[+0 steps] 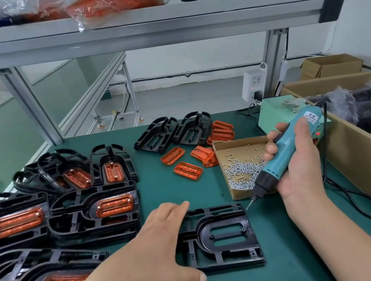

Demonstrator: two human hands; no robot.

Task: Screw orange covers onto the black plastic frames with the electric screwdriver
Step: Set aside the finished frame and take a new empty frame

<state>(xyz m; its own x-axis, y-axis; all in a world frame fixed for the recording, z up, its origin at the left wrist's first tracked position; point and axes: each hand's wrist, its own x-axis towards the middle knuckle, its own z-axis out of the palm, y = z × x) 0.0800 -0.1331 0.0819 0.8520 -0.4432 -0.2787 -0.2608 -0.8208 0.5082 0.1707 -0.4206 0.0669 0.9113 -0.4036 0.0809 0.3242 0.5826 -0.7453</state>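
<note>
We see one black frame (221, 238) lying flat on the green desk (284, 274), near and centre. The left hand (157, 245) rests over its left edge, fingers straight and together, thumb spread. The right hand (301, 166) is wrapped round the teal electric screwdriver (279, 164), whose bit tilts down just off the frame's far right corner. Farther off lie loose orange covers (187, 170) and a cardboard tray of screws (239, 170). To the left are stacked frames with covers (93, 209).
</note>
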